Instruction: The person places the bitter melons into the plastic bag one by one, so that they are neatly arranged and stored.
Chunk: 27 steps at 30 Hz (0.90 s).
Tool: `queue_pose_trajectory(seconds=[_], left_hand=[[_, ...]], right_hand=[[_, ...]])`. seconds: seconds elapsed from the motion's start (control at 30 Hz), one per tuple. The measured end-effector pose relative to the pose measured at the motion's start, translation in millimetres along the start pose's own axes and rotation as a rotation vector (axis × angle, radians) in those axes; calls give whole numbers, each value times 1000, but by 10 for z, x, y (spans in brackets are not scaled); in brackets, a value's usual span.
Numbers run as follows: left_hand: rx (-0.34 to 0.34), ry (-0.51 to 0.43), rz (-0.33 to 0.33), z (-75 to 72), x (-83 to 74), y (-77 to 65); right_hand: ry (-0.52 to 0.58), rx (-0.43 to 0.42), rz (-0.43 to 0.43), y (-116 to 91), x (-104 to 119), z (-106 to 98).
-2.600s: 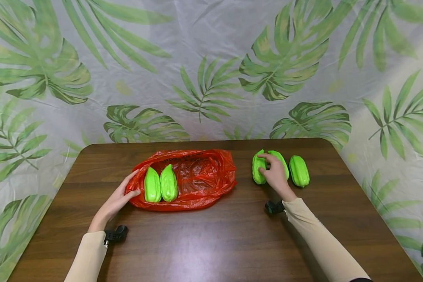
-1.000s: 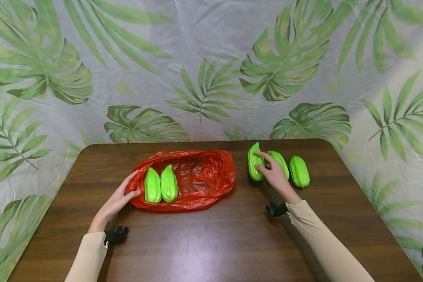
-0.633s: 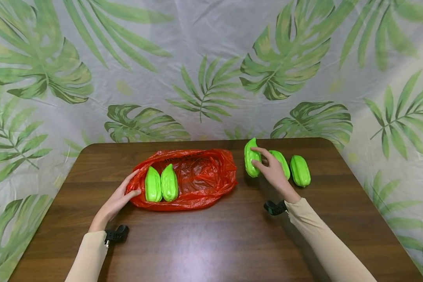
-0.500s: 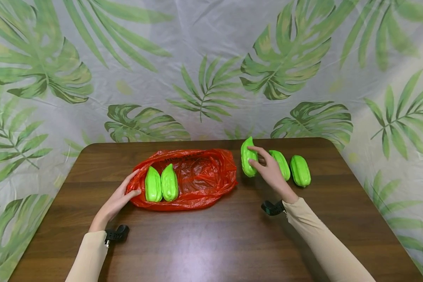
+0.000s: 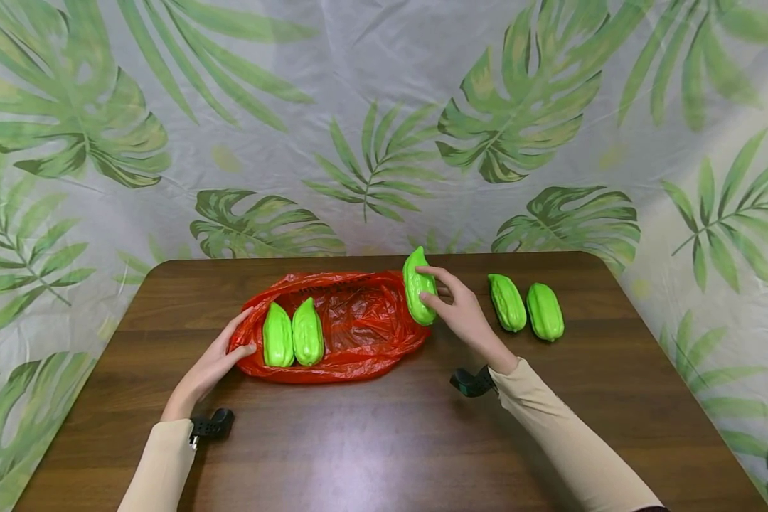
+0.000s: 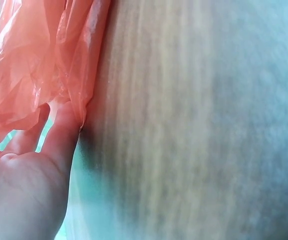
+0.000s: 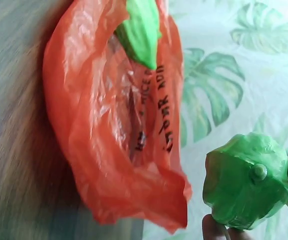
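Note:
My right hand [image 5: 464, 316] holds a bright green ridged gourd [image 5: 418, 288] between thumb and fingers, over the right end of a red plastic bag [image 5: 358, 370]. The right wrist view shows the held gourd's blunt end with a small stem nub [image 7: 259, 172]. The bag lies with its mouth spread wide, and two more green gourds [image 5: 278, 336] rest side by side in its left part. My left hand [image 5: 211, 363] grips the bag's left end; the left wrist view has its fingers [image 6: 59, 135] at the red film, fingertips partly covered.
Two further green gourds, one [image 5: 508, 304] leaning left and another [image 5: 545, 313] beside it, lie on the brown wooden table [image 5: 358, 455] at the right. A leaf-patterned cloth [image 5: 384, 142] hangs behind the table's far edge. Black printed lettering [image 7: 163, 120] marks the bag's inner wall.
My right hand has lifted one gourd from the group at the right and carried it left, from the table to over the bag's right end. My left hand stays in place.

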<state>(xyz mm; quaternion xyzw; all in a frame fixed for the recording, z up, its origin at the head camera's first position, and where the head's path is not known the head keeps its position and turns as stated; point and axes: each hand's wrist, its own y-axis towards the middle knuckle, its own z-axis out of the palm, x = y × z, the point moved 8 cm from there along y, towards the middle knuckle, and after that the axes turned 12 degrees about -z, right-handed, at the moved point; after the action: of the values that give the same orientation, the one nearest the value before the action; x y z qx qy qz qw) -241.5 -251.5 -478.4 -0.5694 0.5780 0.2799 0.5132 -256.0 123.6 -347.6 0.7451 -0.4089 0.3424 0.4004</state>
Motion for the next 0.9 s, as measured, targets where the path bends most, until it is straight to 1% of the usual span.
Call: queue_pose_trajectory(seconds=[0.13, 0.37, 0.4, 0.63, 0.9], left_hand=[[1, -3, -2, -3, 8, 0], [1, -2, 2, -4, 8, -1], [1, -2, 1, -4, 9, 0], [-3, 4, 3, -6, 12, 4], [-7, 9, 3, -11, 12, 7]], right_hand=[[6, 13, -7, 31, 38, 88], [52, 12, -28, 130, -295, 275], [58, 11, -33, 138, -311, 297], [53, 20, -65, 187, -329, 479], [65, 56, -69, 217, -375, 781]])
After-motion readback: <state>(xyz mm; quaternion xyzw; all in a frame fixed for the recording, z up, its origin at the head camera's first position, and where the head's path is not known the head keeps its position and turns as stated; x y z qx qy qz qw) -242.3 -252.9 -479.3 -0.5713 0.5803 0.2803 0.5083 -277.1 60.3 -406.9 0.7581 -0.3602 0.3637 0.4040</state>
